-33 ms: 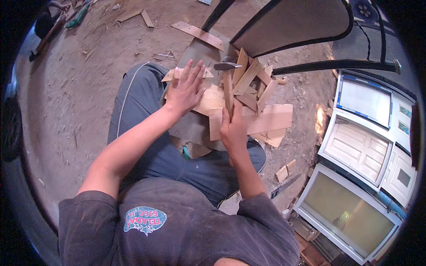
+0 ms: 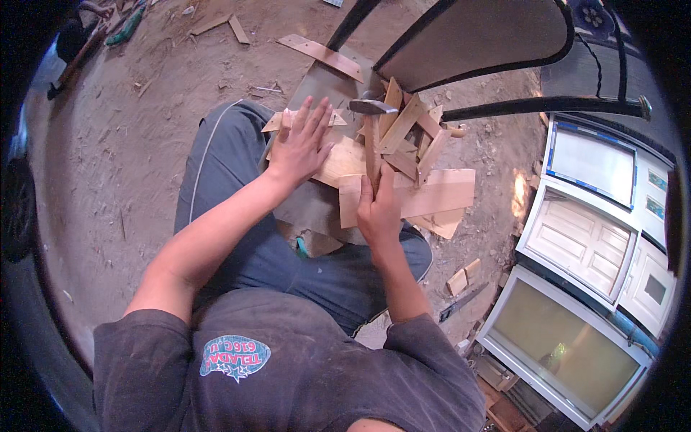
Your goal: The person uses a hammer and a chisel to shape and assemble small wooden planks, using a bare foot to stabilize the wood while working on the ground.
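Observation:
My left hand [image 2: 296, 147] lies flat with its fingers stretched out over a small strip of wood [image 2: 271, 124] and a wider board [image 2: 344, 160]. The wood sits on a grey surface between my legs. In my right hand [image 2: 380, 209] is a hammer [image 2: 371, 140], gripped by its wooden handle with the dark metal head upward. The head is held in front of a heap of short wood pieces [image 2: 407, 124]. Beside and partly under my right hand lies a pale flat board [image 2: 443, 191]. Whether the head touches the wood, I cannot tell.
A pink-toned wood strip [image 2: 320, 57] lies across the far end of the grey surface. A dark-framed chair [image 2: 482, 43] stands far right. White framed panels [image 2: 579, 234] and a glass-fronted unit [image 2: 565, 345] lie along the right. Wood scraps [image 2: 219, 29] are scattered on the dirt floor.
The hammer's head has tilted and risen very slightly in my right hand. My left hand stays in place on the wood.

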Available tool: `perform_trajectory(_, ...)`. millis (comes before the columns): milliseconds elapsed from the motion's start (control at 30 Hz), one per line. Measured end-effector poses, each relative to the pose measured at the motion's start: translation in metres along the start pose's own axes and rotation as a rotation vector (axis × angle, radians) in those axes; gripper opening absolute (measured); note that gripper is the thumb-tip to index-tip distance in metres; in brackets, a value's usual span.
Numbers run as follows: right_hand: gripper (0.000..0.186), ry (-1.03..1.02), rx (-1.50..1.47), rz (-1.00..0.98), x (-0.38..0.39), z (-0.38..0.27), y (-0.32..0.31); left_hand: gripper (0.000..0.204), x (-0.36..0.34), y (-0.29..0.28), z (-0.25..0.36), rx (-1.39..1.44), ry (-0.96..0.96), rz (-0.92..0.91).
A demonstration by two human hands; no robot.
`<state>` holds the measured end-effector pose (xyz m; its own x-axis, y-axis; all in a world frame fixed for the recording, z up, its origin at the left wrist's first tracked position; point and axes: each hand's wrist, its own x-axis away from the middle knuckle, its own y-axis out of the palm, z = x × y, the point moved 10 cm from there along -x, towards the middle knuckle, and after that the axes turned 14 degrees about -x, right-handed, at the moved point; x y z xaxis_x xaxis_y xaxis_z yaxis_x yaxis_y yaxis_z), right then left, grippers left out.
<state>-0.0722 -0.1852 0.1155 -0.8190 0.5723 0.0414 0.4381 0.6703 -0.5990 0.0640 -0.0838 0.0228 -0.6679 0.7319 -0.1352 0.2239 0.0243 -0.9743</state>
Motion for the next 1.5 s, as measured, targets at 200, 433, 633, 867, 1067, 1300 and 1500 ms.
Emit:
perform_trajectory(200,0.033,-0.050,0.084,-0.045,-0.003,-0.001,0.010,0.081,0.000,0.003,0.002,-0.012,-0.003,0.026)
perform_trajectory(433,0.032,-0.076,0.134,-0.025,-0.007,0.022,0.024,0.080,-0.002,0.004,-0.001,0.008,0.008,-0.041)
perform_trajectory(633,0.033,-0.164,0.182,-0.094,0.002,0.010,0.026,0.079,0.001,0.004,0.000,0.026,0.008,-0.011)
perform_trajectory(867,0.042,-0.070,0.226,-0.142,0.001,0.024,0.030,0.079,0.002,0.005,0.002,0.009,0.010,-0.024)
perform_trajectory(1067,0.044,-0.136,0.149,-0.104,0.004,0.016,0.022,0.076,0.000,0.003,0.000,0.042,0.002,0.007)
perform_trajectory(1300,0.044,-0.169,0.162,0.003,0.009,0.017,0.011,0.078,-0.001,0.001,0.002,0.074,0.008,-0.015)
perform_trajectory(1500,0.044,-0.212,0.063,-0.058,0.007,0.014,0.019,0.080,0.000,0.002,-0.002,0.086,0.000,-0.023)
